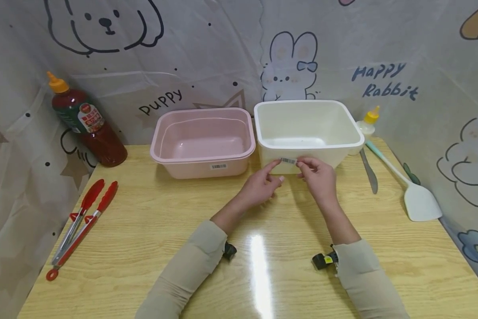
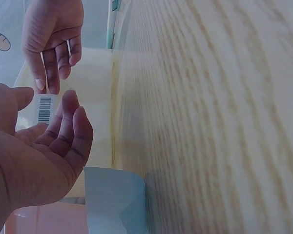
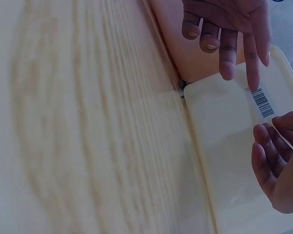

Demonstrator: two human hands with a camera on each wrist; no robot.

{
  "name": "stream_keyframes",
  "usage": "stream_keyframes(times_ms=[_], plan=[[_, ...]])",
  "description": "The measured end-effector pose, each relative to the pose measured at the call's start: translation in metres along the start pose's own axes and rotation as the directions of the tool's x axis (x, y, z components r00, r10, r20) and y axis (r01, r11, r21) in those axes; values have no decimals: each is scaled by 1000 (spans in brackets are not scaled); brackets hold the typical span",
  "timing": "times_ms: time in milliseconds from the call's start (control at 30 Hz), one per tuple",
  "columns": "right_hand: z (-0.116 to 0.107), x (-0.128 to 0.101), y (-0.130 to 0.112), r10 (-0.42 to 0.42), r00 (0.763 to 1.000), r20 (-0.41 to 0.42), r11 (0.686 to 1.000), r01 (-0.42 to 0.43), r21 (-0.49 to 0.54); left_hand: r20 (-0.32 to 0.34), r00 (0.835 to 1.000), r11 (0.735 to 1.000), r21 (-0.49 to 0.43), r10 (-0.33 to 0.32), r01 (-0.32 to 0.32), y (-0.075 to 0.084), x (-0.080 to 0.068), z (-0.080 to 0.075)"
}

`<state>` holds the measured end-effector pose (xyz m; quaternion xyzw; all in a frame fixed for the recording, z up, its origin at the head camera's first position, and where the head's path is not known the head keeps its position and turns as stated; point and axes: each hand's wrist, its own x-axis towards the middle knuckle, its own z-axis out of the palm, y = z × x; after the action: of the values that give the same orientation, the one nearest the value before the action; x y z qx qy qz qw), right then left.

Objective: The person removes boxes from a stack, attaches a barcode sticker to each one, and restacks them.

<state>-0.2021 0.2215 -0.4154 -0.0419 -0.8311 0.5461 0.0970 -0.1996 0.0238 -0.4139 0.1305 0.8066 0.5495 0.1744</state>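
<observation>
Both hands met at a barcode sticker (image 1: 288, 160) on the front wall of a white tub (image 1: 308, 133).

Left hand (image 1: 260, 186) touched the sticker's left end with an outstretched fingertip; right hand (image 1: 318, 175) had curled fingers at its right end, grip unclear. White tub stood on a wooden table (image 1: 163, 230), just beside a pink tub (image 1: 203, 141). Red tongs (image 1: 81, 221) lay far left, a spatula (image 1: 410, 190) far right.

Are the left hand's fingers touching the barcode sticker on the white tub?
Touching. In the right wrist view a fingertip of the left hand rests on the end of the barcode sticker on the white tub.
</observation>
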Motion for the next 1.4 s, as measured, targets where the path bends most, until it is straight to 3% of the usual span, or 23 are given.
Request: stream_keyframes(times_ms=[200,433,700,933,1167,1300,1400], plan=[[-2,-2,0,11,1000,-24,1000,-10,13,-4,1000,1000,15,8,-8,1,1,2],[6,-4,-1,-46,989,137,998,50,-23,-6,999,994,105,42,-41,6,3,5],[-6,-3,-1,-47,994,101,998,50,-30,-26,1000,998,70,9,-7,8,3,-2],[-5,-4,-1,-35,957,288,990,74,-123,1,1000,995,98,2,-2,5,7,1],[-8,-4,-2,-27,963,269,990,63,-126,-19,1000,996,87,9,-7,6,4,-7],[-3,-5,-3,-20,947,321,982,79,-173,-6,1000,993,114,19,-19,4,7,-7],[-1,-4,-7,-37,941,335,984,93,-151,10,999,993,111,40,-41,5,9,-7]])
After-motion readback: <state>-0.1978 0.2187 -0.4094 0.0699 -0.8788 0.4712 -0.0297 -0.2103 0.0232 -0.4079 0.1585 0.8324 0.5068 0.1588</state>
